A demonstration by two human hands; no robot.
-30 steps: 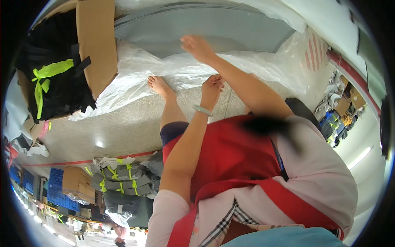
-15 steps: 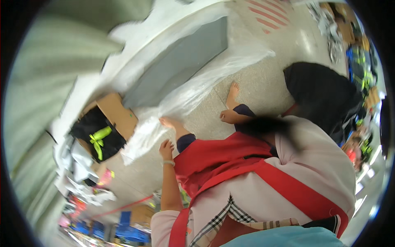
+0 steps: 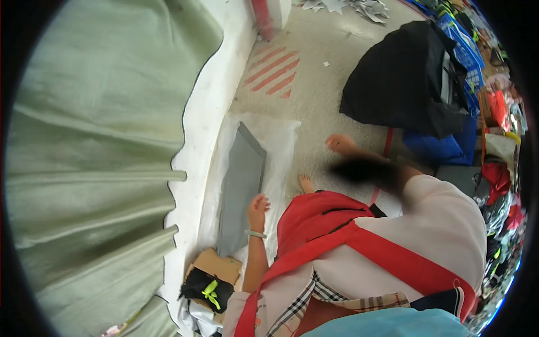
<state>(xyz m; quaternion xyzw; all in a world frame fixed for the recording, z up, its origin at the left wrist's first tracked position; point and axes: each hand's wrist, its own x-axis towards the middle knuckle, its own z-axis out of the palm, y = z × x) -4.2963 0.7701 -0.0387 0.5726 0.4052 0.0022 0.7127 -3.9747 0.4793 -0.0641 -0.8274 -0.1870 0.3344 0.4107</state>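
Observation:
My left hand point(image 3: 258, 210), with a pale bracelet at its wrist, hangs in front of me with its fingers loosely bent and apart. Nothing is in it. In the picture it overlaps the edge of a flat grey panel point(image 3: 242, 185) lying on translucent white plastic sheeting point(image 3: 283, 137). Farther right, my right hand point(image 3: 340, 144) is over the bare floor, its fingers curled in and nothing seen in them. A dark blurred shape point(image 3: 362, 169) covers part of my right forearm. Between the hands, the toes of a bare foot point(image 3: 305, 182) show beyond my red apron point(image 3: 314, 216).
A large black bag point(image 3: 393, 84) stands ahead on the right, beside blue bags point(image 3: 435, 145) and piled goods. An opened cardboard box point(image 3: 216, 267) holds black items and a yellow-green ribbon. Green curtain point(image 3: 101, 140) hangs along the left. Red stripes point(image 3: 275, 70) mark the floor ahead.
My view has turned to the right and I have shifted. The panel and box now appear farther left and lower; the black bag shows more fully. Both hands still hold nothing visible.

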